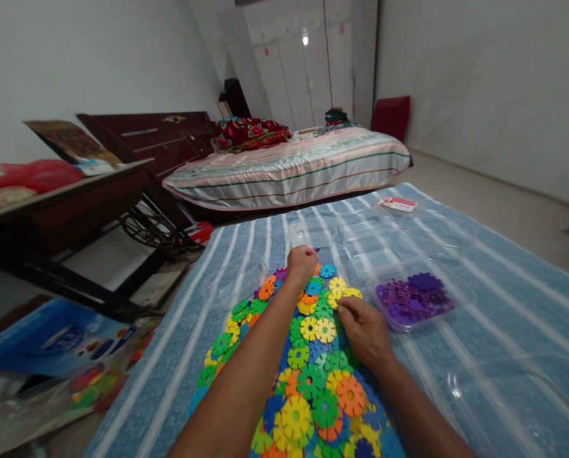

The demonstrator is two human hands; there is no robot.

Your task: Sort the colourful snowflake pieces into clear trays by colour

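Observation:
A heap of notched plastic discs [310,380] in yellow, green, orange and blue spreads over the striped cloth in front of me. At the far end of the heap, my left hand [302,262] is closed in a fist. A bit of a purple piece [317,249] pokes out at its fingers; the rest is hidden. My right hand [366,331] is at the right side of the heap, thumb and fingers pinched beside a yellow disc [352,293]. What they hold, if anything, is hidden. Just right of that hand stands a clear tub of purple pieces [414,299].
Clear plastic containers [375,235] lie beyond the heap, with a red and white card [398,203] near them. Another clear plastic item [234,283] is at the left. A bed [284,172] stands behind, a desk [69,191] to the left.

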